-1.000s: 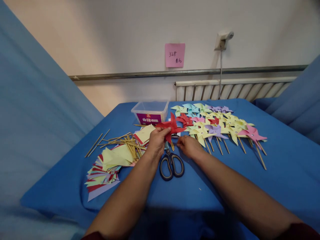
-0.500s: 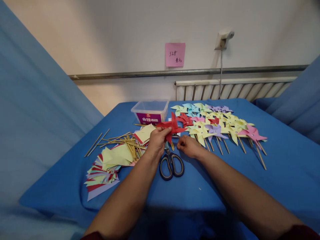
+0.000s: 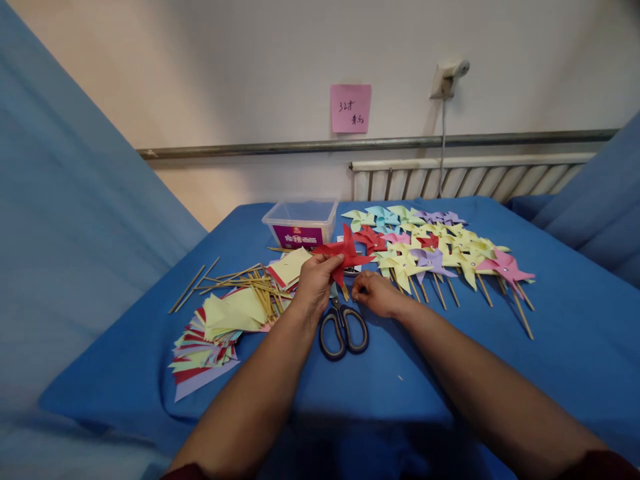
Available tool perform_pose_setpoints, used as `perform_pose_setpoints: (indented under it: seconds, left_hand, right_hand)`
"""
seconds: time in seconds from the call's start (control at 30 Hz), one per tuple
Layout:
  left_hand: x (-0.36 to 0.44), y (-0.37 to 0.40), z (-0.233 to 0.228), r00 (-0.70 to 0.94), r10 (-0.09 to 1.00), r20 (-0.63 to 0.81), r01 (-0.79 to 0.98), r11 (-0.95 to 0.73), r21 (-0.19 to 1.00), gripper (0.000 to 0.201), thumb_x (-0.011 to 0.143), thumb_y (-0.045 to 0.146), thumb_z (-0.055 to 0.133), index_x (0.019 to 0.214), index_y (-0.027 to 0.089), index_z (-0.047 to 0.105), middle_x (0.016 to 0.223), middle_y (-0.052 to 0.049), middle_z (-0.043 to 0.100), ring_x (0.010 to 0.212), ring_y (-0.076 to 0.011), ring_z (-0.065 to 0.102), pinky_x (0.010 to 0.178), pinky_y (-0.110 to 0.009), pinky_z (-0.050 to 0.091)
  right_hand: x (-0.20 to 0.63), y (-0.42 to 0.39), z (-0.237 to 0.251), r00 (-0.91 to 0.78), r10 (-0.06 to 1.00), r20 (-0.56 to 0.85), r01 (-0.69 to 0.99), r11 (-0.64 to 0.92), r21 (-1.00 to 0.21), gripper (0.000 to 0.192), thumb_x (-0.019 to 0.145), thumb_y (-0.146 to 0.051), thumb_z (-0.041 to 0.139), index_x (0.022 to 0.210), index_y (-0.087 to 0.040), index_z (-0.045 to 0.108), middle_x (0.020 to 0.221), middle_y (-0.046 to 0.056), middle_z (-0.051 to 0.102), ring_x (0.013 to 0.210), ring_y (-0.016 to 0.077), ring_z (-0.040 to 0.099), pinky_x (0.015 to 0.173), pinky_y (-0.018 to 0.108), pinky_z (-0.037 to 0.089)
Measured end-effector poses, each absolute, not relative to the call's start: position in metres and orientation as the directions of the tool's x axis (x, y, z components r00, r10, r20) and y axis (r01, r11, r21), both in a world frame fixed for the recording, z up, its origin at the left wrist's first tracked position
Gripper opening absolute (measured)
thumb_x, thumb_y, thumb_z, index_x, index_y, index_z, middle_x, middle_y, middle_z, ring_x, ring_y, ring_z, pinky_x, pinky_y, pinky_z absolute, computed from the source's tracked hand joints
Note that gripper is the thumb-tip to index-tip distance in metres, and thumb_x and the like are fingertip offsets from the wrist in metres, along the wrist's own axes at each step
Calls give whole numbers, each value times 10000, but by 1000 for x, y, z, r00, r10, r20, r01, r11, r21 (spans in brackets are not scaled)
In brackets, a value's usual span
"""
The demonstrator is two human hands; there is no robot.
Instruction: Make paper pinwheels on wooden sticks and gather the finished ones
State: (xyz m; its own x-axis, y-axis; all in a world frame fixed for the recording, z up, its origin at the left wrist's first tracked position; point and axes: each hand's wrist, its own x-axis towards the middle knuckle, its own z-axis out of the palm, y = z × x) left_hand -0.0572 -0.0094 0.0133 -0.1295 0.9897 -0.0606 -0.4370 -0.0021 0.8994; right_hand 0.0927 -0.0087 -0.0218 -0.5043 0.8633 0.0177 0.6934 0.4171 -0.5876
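On the blue-clothed table (image 3: 500, 373), the row of finished paper pinwheels (image 3: 435, 250) lies unchanged at far right. The left hand (image 3: 314, 285) still pinches the red paper pinwheel (image 3: 343, 253) at centre, above the black-handled scissors (image 3: 343, 328). The right hand (image 3: 376, 293), fingers curled together, has edged slightly left toward its stick; what it grips I cannot tell.

You have one view only, from the camera on your head, so no second view shares any part of the scene. It looks forward and down across the blue table (image 3: 550, 347) toward the far wall (image 3: 250, 60), which fills the upper half of the frame. Your two forearms enter from the bottom edge and meet near the centre, close to the lens. The table's far edge lies at mid-height, the radiator (image 3: 470, 179) just behind it at right. Blue fabric (image 3: 60, 220) crowds the left edge, very near.
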Motion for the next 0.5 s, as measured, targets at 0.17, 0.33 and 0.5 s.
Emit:
perform_pose_setpoints:
  seconds: [0.17,0.33,0.5]
  left_hand:
    - [-57,-10,15,-133,989,-64,-438,0,899,248,535,211,828,699,112,671,659,-35,682,584,-130,615,625,-260,485]
    - [-57,-11,17,-136,986,-94,-437,26,899,245,531,210,829,684,109,667,644,-34,681,564,-119,607,593,-242,468]
    - [-57,-10,16,-143,986,-86,-439,15,898,240,529,194,829,684,108,667,649,-36,681,576,-123,613,614,-250,483]
  right_hand:
    - [92,-8,-23,-478,878,36,690,400,-604,96,789,-154,578,803,-180,670,935,37,658,883,161,576,820,268,402]
    - [95,-7,-25,-436,896,85,696,396,-599,114,782,-135,582,843,-175,670,937,43,655,855,153,579,777,252,402]
    - [96,-14,-20,-423,905,49,702,361,-613,90,819,-228,605,874,-198,670,838,13,682,739,142,586,649,232,378]
